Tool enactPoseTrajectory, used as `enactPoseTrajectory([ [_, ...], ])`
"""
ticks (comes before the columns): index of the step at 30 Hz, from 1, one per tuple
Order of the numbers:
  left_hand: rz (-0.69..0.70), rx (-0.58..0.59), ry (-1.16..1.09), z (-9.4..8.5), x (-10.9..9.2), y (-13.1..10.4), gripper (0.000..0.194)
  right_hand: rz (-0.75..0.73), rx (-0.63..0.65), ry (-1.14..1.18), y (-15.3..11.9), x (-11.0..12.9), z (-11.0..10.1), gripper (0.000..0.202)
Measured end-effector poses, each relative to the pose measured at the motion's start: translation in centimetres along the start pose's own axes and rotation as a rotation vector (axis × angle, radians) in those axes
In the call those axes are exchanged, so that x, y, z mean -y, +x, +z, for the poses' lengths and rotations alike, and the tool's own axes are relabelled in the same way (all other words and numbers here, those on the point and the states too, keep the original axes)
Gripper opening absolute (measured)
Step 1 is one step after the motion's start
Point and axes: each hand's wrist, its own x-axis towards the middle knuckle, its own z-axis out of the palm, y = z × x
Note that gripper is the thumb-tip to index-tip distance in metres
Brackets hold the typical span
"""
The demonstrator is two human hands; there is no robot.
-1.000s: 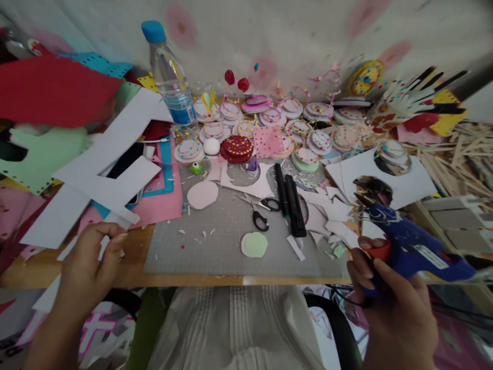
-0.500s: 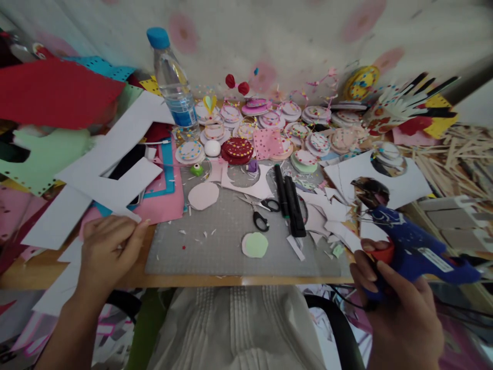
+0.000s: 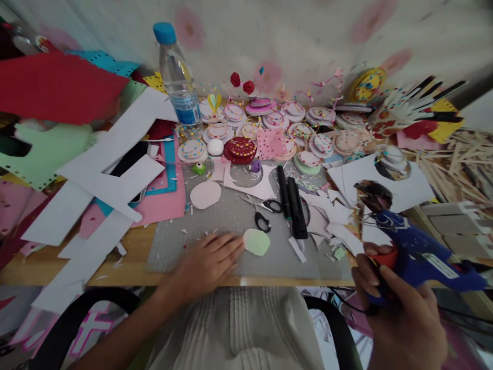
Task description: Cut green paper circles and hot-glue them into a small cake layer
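Left hand [image 3: 210, 262]: palm down, low over the near part of the cutting mat [image 3: 169, 254], fingers extended and close together. Nothing is seen in its grasp; the underside is hidden and the outline blurred. Its fingertips reach the left edge of the green disc [image 3: 258, 242]; whether they press on it or merely meet it cannot be told.

Right hand [image 3: 402, 303]: fingers wrapped round the handle of the blue glue gun [image 3: 419, 252], some of them at the red trigger [image 3: 387, 258]. The nozzle end points away from the person.

Handling, as judged: the green disc appears to be thin card or foam sheet, very light, flexible and easily creased. It lies flat with a pale rim at its left, possibly a second layer. Best taken by the rim, between fingertip and thumb. The glue gun appears rigid and moderately heavy; hold by the handle only, as the nozzle may be hot.

Position: the green disc lies just beyond the left fingertips, to their right, and well apart from the right hand. Farther out on the mat are scissors [image 3: 263, 222], then a black cutter [image 3: 297, 213]. Decorated discs [image 3: 241, 149] stand toward the wall.
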Motion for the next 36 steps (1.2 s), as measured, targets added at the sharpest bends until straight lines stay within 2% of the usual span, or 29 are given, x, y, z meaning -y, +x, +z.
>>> enactPoseTrajectory([
  [3,-0.094,-0.011,0.074,-0.4,1.6,-0.4,0.04,-0.011,-0.017,0.019,0.1,0.1,-0.1,0.025],
  [6,-0.144,-0.03,0.1,-1.3,3.3,-1.1,0.035,0.007,-0.031,-0.003,0.3,0.0,0.0,0.021],
  [10,-0.202,-0.088,0.044,-1.8,3.5,-1.2,0.031,-0.02,-0.017,-0.032,0.4,-0.3,0.1,0.021],
  [12,-0.131,-0.08,-0.019,-1.6,2.6,-0.7,0.034,-0.008,-0.005,-0.03,0.4,-0.5,0.2,0.02],
  [15,0.077,0.001,-0.114,-0.9,1.1,0.1,0.038,-0.009,-0.02,-0.047,0.3,-0.4,0.1,0.02],
  [17,0.123,0.024,-0.109,-0.6,1.1,-0.2,0.038,-0.006,-0.028,-0.047,0.2,-0.2,-0.1,0.021],
  [19,0.02,-0.013,-0.036,-0.9,2.3,-1.5,0.037,-0.003,-0.041,-0.018,0.3,0.0,-0.5,0.024],
  [20,-0.089,-0.029,0.019,-1.2,3.2,-2.5,0.037,0.001,-0.048,0.006,0.4,0.0,-0.7,0.026],
  [23,-0.337,-0.124,0.159,-2.9,6.0,-5.5,0.031,0.024,-0.046,0.055,0.7,-0.2,-1.0,0.028],
  [25,-0.433,-0.197,0.211,-4.0,6.7,-6.3,0.026,0.031,-0.025,0.046,0.8,-0.4,-0.8,0.026],
  [27,-0.444,-0.271,0.197,-4.4,6.1,-5.6,0.024,0.02,-0.001,0.018,0.8,-0.5,-0.3,0.023],
  [30,-0.341,-0.309,0.075,-3.4,3.8,-2.1,0.023,0.015,0.043,0.012,0.5,-0.4,0.3,0.022],
  [31,-0.296,-0.297,0.03,-2.8,3.1,-0.6,0.025,0.015,0.055,0.017,0.4,-0.4,0.3,0.023],
  [34,-0.229,-0.158,-0.071,-0.8,1.8,3.5,0.045,0.009,0.066,0.018,0.0,-0.3,0.1,0.024],
  [36,-0.198,-0.079,-0.086,0.1,1.8,5.1,0.042,0.026,0.077,0.009,-0.4,-0.6,-0.2,0.024],
])
